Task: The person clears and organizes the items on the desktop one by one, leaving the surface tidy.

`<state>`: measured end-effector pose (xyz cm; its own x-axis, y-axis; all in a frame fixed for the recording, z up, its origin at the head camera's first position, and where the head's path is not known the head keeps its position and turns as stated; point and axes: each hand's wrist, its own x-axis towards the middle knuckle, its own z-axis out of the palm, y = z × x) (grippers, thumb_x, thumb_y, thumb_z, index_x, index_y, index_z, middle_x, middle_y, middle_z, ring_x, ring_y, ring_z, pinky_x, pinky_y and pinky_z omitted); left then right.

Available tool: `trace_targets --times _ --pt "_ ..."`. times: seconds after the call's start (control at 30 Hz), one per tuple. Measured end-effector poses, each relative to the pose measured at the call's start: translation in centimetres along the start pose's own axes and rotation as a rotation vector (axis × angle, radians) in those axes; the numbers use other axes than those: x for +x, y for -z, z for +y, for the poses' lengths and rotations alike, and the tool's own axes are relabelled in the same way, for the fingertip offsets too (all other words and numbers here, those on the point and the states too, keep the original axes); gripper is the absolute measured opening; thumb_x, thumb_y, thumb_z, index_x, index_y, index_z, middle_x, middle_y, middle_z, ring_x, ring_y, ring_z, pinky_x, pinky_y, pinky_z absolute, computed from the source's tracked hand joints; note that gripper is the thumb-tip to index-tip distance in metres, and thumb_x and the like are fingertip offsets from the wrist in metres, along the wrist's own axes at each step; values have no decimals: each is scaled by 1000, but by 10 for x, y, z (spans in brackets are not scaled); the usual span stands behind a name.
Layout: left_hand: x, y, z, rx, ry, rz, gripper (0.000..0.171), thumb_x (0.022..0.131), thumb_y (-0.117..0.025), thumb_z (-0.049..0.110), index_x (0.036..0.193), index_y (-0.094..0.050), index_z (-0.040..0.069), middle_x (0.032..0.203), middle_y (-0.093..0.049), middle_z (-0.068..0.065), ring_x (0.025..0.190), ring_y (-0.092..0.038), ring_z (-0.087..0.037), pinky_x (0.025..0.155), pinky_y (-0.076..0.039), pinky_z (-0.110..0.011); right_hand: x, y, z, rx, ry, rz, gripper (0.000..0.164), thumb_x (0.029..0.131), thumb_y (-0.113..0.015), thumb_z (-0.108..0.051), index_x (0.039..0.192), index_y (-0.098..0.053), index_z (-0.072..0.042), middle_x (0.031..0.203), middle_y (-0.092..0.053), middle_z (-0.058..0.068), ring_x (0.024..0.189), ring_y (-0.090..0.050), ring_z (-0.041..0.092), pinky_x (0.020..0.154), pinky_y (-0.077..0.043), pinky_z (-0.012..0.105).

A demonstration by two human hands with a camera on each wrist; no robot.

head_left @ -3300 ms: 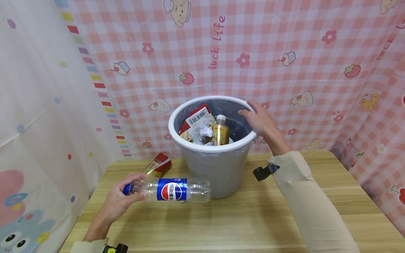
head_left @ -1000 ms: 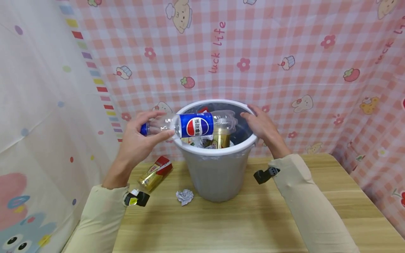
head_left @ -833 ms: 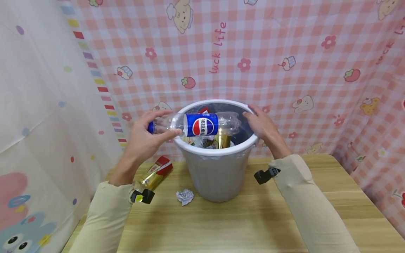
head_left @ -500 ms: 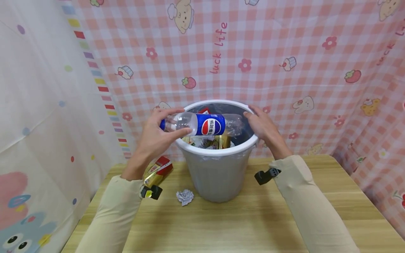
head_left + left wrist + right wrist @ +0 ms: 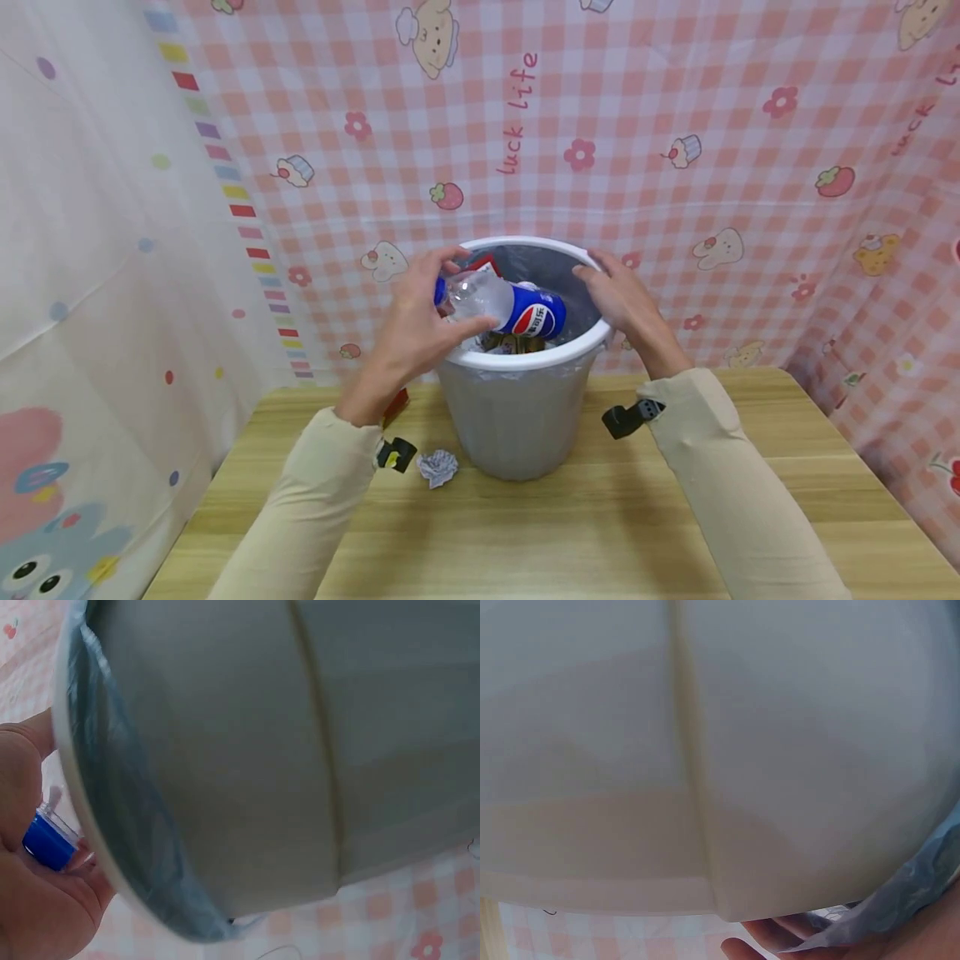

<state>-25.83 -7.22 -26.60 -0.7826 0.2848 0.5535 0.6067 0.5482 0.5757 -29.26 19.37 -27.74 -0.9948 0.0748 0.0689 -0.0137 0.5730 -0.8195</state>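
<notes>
My left hand reaches over the bin's left rim and holds a clear Pepsi bottle near its neck. Thumb and fingers lie on either side of the bottle. It slants, base downward to the right, inside the mouth of the grey bin. Its blue cap shows beside my palm in the left wrist view. My right hand grips the bin's white rim on the right, thumb on the inner side. In the right wrist view some fingers show past the bin wall.
A red carton and other rubbish lie inside the bin, partly covered by the bottle. On the wooden table, a crumpled paper ball sits left of the bin. A red package is mostly hidden behind my left forearm.
My left hand has carried the bottle from low over the table up and right, over the bin. The bottle now tilts down into it. My right hand has stayed on the rim.
</notes>
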Motion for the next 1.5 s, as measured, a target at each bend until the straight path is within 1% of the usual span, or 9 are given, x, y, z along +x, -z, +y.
trace_targets --times 0.3,0.43,0.53,0.73,0.83,1.07,1.23,1.33,1.5 --pt "3 -11 -1 -204 11 71 72 80 -84 23 137 -41 15 128 -56 -11 110 -60 -30 90 -55 -45 0 -2 -2 -3 13 -5 71 100 -42 -51 159 -20 -20 162 -26 14 145 -28 37 116 -22 56" --pt "3 -16 -1 -262 -31 120 67 83 -81 22 137 -41 13 129 -58 -12 118 -58 -32 93 -54 -45 1 -2 -3 -6 0 -8 71 99 -43 -52 159 -20 -21 162 -26 13 145 -28 37 116 -23 57" --pt "3 -18 -1 -280 -75 141 61 87 -77 21 138 -44 14 127 -59 -13 116 -59 -32 91 -54 -42 0 -2 -4 -8 -12 -12 71 99 -42 -52 159 -19 -22 162 -25 13 145 -28 37 116 -23 57" --pt "4 -20 -2 -264 -183 130 55 88 -75 18 139 -52 14 130 -60 -11 117 -58 -22 90 -54 -47 -1 0 -5 -15 -13 -4 71 99 -43 -51 159 -20 -22 162 -25 14 146 -27 37 116 -22 57" --pt "3 -21 -1 -199 -223 91 58 89 -75 17 142 -51 13 134 -59 -9 119 -56 -19 90 -53 -43 -1 0 -4 -19 -11 -7 71 99 -43 -52 159 -20 -22 162 -25 15 146 -27 38 116 -22 57" --pt "3 -22 1 -71 -265 -34 60 95 -67 22 150 -43 20 143 -54 -5 121 -55 -17 94 -50 -35 -2 -1 -4 -13 -11 -6 72 99 -43 -52 159 -18 -22 162 -25 15 146 -27 39 116 -22 58" --pt "3 -19 3 25 -285 -158 55 103 -52 30 155 -35 23 147 -51 -5 134 -48 -18 109 -40 -39 -2 0 -3 -14 -10 -1 72 99 -43 -52 159 -19 -22 162 -25 15 146 -26 39 116 -21 58" --pt "3 -19 4 102 -282 -236 58 104 -46 38 157 -26 28 148 -50 -6 138 -44 -19 114 -35 -41 -2 0 -2 -19 -13 2 72 98 -44 -53 159 -20 -22 162 -25 15 146 -26 39 116 -21 57" --pt "0 -19 7 184 -244 -317 63 102 -45 48 158 -16 36 147 -51 -8 137 -45 -21 111 -37 -45 -3 -1 -2 -21 -21 -5 72 98 -43 -53 159 -19 -23 162 -25 15 146 -27 39 116 -22 58"
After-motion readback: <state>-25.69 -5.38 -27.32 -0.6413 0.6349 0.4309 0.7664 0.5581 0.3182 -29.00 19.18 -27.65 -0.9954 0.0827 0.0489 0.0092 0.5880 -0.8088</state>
